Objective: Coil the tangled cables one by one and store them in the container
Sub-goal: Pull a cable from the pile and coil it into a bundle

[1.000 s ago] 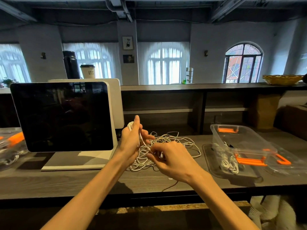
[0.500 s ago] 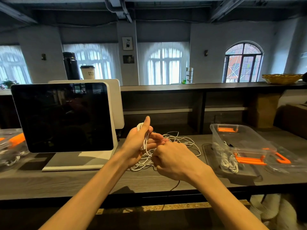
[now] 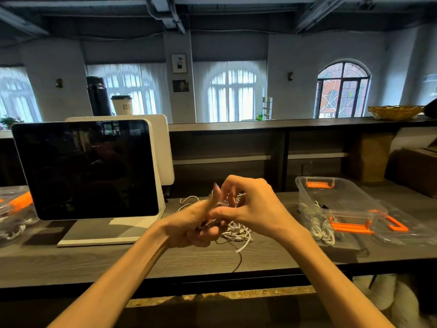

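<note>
Both hands are up together over the counter (image 3: 71,261): the left hand (image 3: 189,223) has its fingers curled around a white cable with the thumb sticking up, and the right hand (image 3: 250,204) sits just above it with fingers bent, pinching that same cable, though where exactly the fingertips meet is a bit blurry. The tangled pile of white cables (image 3: 234,230) lies on the counter right under and behind the hands, next to a dark monitor (image 3: 87,169). Off to the right there's the clear container (image 3: 335,197) with orange latches, a few coiled white cables (image 3: 321,230) already showing through its near wall.
</note>
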`<action>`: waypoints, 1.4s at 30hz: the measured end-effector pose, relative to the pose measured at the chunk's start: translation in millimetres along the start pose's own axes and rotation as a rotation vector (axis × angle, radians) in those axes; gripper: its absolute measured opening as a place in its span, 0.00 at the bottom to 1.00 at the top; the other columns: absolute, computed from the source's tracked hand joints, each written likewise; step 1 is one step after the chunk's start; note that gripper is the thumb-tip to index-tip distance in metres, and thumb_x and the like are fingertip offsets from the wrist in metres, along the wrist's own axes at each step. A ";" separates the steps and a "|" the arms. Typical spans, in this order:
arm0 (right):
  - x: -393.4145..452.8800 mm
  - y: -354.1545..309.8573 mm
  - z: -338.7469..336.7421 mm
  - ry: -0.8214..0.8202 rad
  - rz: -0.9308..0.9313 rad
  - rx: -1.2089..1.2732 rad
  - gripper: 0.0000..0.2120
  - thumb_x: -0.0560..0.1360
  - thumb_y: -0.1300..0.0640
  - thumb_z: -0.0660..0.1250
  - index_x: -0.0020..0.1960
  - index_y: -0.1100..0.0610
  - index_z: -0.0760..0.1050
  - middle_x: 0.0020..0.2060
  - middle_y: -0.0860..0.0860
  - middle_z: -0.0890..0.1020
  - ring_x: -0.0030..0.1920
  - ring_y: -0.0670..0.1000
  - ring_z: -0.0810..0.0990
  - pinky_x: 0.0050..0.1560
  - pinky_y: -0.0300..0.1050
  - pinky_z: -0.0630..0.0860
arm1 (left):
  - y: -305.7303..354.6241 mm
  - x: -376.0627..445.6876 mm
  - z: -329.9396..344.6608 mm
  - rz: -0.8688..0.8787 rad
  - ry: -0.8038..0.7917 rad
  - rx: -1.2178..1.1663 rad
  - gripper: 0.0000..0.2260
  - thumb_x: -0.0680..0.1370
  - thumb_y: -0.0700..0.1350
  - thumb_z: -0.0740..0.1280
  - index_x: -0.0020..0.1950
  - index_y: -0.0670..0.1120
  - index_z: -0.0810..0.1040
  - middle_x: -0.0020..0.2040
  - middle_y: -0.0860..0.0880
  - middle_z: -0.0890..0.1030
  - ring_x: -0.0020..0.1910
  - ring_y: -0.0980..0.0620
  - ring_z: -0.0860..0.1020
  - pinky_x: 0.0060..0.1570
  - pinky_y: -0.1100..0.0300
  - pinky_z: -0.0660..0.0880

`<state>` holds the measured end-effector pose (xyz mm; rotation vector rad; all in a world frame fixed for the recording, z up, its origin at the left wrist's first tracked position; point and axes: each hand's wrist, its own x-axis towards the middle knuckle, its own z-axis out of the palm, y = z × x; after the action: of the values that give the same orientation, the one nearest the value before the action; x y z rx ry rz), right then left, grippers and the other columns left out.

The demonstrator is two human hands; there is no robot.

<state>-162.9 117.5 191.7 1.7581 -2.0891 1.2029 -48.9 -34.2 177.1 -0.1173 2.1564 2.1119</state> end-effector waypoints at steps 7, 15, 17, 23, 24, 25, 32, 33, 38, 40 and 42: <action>-4.6 11.0 -5.4 -0.312 0.149 0.395 0.09 0.76 0.52 0.76 0.53 0.48 0.78 0.43 0.53 0.83 0.42 0.55 0.83 0.46 0.48 0.81 | -2.0 -4.6 -4.1 -0.049 -0.256 0.015 0.14 0.73 0.57 0.76 0.44 0.47 0.80 0.30 0.51 0.72 0.22 0.60 0.67 0.22 0.67 0.61; -4.4 12.7 -6.9 -0.127 0.150 0.543 0.09 0.80 0.52 0.70 0.54 0.58 0.82 0.40 0.52 0.86 0.38 0.50 0.84 0.42 0.43 0.79 | -4.1 -2.3 -2.3 0.114 -0.212 -0.331 0.14 0.82 0.52 0.67 0.45 0.42 0.76 0.27 0.52 0.71 0.19 0.59 0.68 0.19 0.69 0.64; -2.2 14.2 -3.1 -0.045 0.141 0.527 0.11 0.79 0.51 0.70 0.53 0.58 0.83 0.43 0.56 0.86 0.43 0.57 0.86 0.45 0.46 0.82 | -5.0 1.4 1.3 0.145 -0.162 -0.383 0.14 0.82 0.51 0.65 0.45 0.42 0.76 0.27 0.51 0.71 0.19 0.59 0.68 0.19 0.69 0.65; -2.6 19.1 -4.4 -0.026 0.106 0.491 0.13 0.77 0.47 0.71 0.54 0.56 0.84 0.44 0.53 0.86 0.42 0.55 0.85 0.44 0.46 0.83 | -5.7 1.2 7.3 0.181 -0.123 -0.455 0.15 0.81 0.52 0.68 0.42 0.42 0.75 0.26 0.51 0.69 0.19 0.58 0.66 0.19 0.69 0.63; -3.1 20.3 -4.7 -0.022 0.101 0.478 0.12 0.78 0.48 0.71 0.54 0.56 0.83 0.44 0.52 0.87 0.43 0.53 0.86 0.45 0.48 0.84 | -5.2 1.5 7.5 0.182 -0.122 -0.489 0.15 0.80 0.52 0.70 0.41 0.42 0.74 0.26 0.51 0.68 0.19 0.58 0.65 0.19 0.69 0.62; -3.8 21.5 -4.8 -0.010 0.100 0.455 0.11 0.78 0.49 0.71 0.54 0.56 0.83 0.43 0.52 0.87 0.44 0.52 0.87 0.47 0.51 0.85 | -4.5 1.8 7.2 0.185 -0.120 -0.530 0.16 0.79 0.52 0.72 0.41 0.42 0.73 0.25 0.51 0.67 0.18 0.58 0.65 0.19 0.69 0.61; -6.2 15.0 8.8 0.157 0.093 0.102 0.10 0.80 0.48 0.69 0.42 0.50 0.82 0.33 0.46 0.85 0.35 0.45 0.85 0.40 0.49 0.85 | 0.3 -3.1 19.5 0.177 0.173 -0.094 0.06 0.74 0.47 0.76 0.40 0.47 0.82 0.29 0.49 0.67 0.20 0.58 0.63 0.19 0.68 0.61; -5.8 14.3 8.9 0.158 0.088 0.067 0.11 0.80 0.47 0.69 0.40 0.47 0.80 0.32 0.46 0.84 0.35 0.45 0.84 0.39 0.50 0.84 | -0.2 -3.0 20.9 0.163 0.181 -0.066 0.07 0.76 0.48 0.75 0.41 0.47 0.81 0.30 0.49 0.67 0.21 0.58 0.63 0.20 0.67 0.60; -5.0 11.8 10.4 0.208 0.110 0.054 0.12 0.80 0.46 0.68 0.40 0.49 0.80 0.29 0.47 0.82 0.31 0.48 0.82 0.36 0.55 0.83 | 0.2 0.8 25.0 0.205 0.250 -0.114 0.20 0.83 0.58 0.60 0.41 0.42 0.75 0.25 0.49 0.64 0.19 0.56 0.61 0.21 0.65 0.60; -6.7 9.0 13.3 0.238 0.141 0.050 0.12 0.80 0.43 0.68 0.45 0.50 0.81 0.30 0.47 0.82 0.31 0.47 0.83 0.36 0.52 0.83 | 0.9 2.8 28.9 0.243 0.294 -0.070 0.23 0.84 0.58 0.57 0.38 0.45 0.77 0.25 0.49 0.65 0.20 0.56 0.61 0.23 0.64 0.61; -9.7 6.6 15.6 0.279 0.157 0.013 0.12 0.80 0.42 0.68 0.49 0.51 0.81 0.32 0.46 0.83 0.33 0.45 0.83 0.37 0.49 0.84 | 1.4 5.2 32.8 0.274 0.365 -0.033 0.23 0.84 0.58 0.56 0.39 0.45 0.77 0.26 0.48 0.68 0.21 0.55 0.63 0.24 0.64 0.63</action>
<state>-160.1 114.5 172.5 1.3577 -2.0846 1.4135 -53.2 -1.3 177.1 -0.2405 2.4622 2.4397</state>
